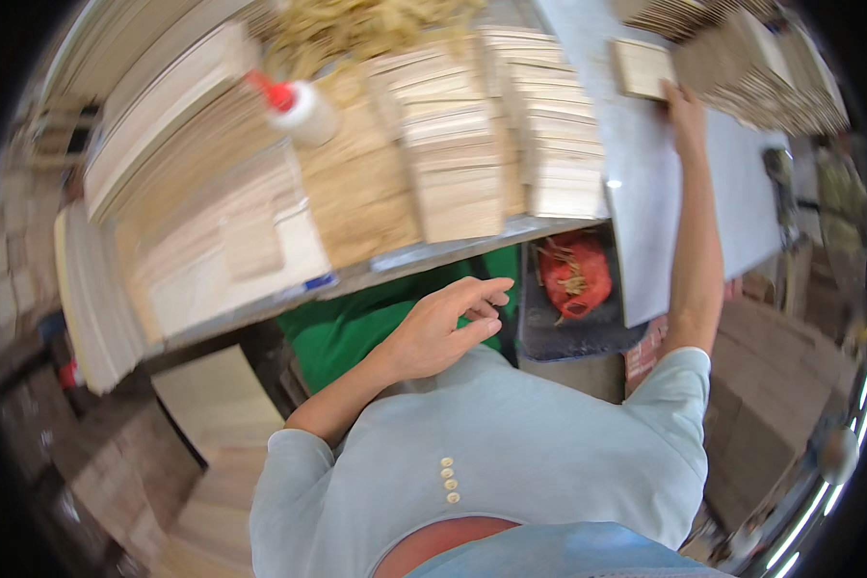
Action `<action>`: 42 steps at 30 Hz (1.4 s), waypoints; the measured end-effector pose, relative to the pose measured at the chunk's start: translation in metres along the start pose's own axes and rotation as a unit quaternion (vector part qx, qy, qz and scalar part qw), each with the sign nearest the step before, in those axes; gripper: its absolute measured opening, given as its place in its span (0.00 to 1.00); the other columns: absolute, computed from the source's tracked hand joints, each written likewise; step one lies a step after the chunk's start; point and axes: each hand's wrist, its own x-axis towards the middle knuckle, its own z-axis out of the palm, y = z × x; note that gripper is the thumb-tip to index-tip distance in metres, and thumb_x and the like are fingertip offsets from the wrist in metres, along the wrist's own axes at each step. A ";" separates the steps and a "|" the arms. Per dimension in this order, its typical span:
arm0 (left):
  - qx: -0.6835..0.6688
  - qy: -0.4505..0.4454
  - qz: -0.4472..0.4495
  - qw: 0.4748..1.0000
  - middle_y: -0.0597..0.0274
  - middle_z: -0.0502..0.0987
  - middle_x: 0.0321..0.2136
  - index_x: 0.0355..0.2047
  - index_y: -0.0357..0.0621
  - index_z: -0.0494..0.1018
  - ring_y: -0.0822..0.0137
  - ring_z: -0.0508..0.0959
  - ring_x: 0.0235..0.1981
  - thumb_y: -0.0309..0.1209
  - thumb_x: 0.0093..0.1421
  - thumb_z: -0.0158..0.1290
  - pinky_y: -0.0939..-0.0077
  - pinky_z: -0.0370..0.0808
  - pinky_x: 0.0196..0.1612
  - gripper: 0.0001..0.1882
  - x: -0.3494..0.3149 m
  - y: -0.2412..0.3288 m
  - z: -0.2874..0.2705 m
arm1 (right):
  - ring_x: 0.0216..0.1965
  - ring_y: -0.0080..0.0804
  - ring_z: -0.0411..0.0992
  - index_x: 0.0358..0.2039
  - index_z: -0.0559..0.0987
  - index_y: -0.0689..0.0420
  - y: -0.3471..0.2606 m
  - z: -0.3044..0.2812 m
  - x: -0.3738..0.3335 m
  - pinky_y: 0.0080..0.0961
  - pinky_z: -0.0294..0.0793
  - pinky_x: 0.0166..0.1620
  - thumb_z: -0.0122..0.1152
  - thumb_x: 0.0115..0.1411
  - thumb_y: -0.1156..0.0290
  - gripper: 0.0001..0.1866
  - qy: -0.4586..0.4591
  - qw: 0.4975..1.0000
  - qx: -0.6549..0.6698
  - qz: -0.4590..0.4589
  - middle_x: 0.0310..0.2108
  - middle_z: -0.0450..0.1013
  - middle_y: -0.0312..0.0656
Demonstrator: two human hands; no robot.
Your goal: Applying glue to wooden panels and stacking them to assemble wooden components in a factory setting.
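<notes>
My right arm reaches far out to the right over a grey tabletop (742, 207). At its end, my right hand (684, 114) is closed at the near corner of a small, pale wooden board (643, 67); the grip itself is partly blurred. My left hand (445, 323) hovers in front of my body, off the bench's near edge. Its fingers are loosely bent and apart, with nothing in them. Two rows of stacked thin wooden boards, a left row (453, 144) and a right row (554, 125), lie ahead of it on the wooden bench (356, 193).
A white squeeze bottle (303, 114) with a red cap stands among boards at left. Yellowish strips (366, 29) are heaped at the back. More boards (761, 72) are stacked far right. Below the bench sits a black tray (578, 337) holding a red bag (576, 275).
</notes>
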 end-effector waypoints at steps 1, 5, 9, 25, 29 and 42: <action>-0.002 0.018 -0.010 1.000 0.55 0.73 0.49 0.60 0.42 0.64 0.69 0.75 0.44 0.25 0.61 0.51 0.73 0.72 0.50 0.25 -0.016 -0.008 -0.005 | 0.41 0.43 0.74 0.52 0.73 0.67 0.000 -0.006 -0.003 0.34 0.72 0.47 0.61 0.55 0.47 0.36 0.060 0.984 -0.155 -0.065 0.43 0.75 0.56; -0.008 0.171 -0.024 0.985 0.58 0.77 0.43 0.55 0.41 0.69 0.70 0.76 0.42 0.23 0.59 0.53 0.74 0.73 0.48 0.22 -0.064 -0.026 -0.019 | 0.51 0.40 0.70 0.53 0.74 0.64 -0.009 0.001 -0.038 0.31 0.68 0.53 0.62 0.58 0.55 0.29 0.130 0.969 -0.110 -0.179 0.47 0.74 0.55; 0.141 0.353 0.031 0.924 0.60 0.78 0.40 0.52 0.37 0.72 0.70 0.77 0.40 0.22 0.55 0.58 0.75 0.74 0.45 0.22 -0.077 -0.011 -0.060 | 0.50 0.35 0.71 0.53 0.75 0.62 -0.103 0.023 -0.133 0.28 0.68 0.53 0.61 0.61 0.63 0.23 0.039 0.986 0.046 -0.159 0.46 0.75 0.50; 0.328 0.477 0.148 0.802 0.47 0.74 0.45 0.53 0.37 0.64 0.53 0.75 0.47 0.37 0.45 0.66 0.62 0.70 0.52 0.37 0.054 -0.008 -0.214 | 0.38 0.25 0.73 0.51 0.74 0.65 -0.181 0.059 -0.336 0.21 0.73 0.42 0.53 0.65 0.72 0.16 -0.269 0.909 0.316 -0.043 0.37 0.76 0.42; 0.201 0.494 0.211 0.819 0.54 0.77 0.41 0.51 0.37 0.65 0.61 0.78 0.42 0.31 0.45 0.67 0.67 0.74 0.47 0.33 0.027 0.015 -0.194 | 0.40 0.30 0.75 0.55 0.69 0.66 -0.191 0.080 -0.351 0.23 0.75 0.42 0.49 0.68 0.66 0.20 -0.341 0.847 0.406 0.033 0.41 0.76 0.48; 0.074 0.306 0.290 0.904 0.51 0.68 0.53 0.59 0.37 0.58 0.58 0.68 0.56 0.27 0.47 0.66 0.64 0.67 0.58 0.40 0.037 0.002 -0.038 | 0.57 0.44 0.66 0.59 0.65 0.56 -0.165 0.089 -0.322 0.46 0.69 0.56 0.56 0.63 0.53 0.29 -0.264 0.574 0.769 0.099 0.58 0.66 0.45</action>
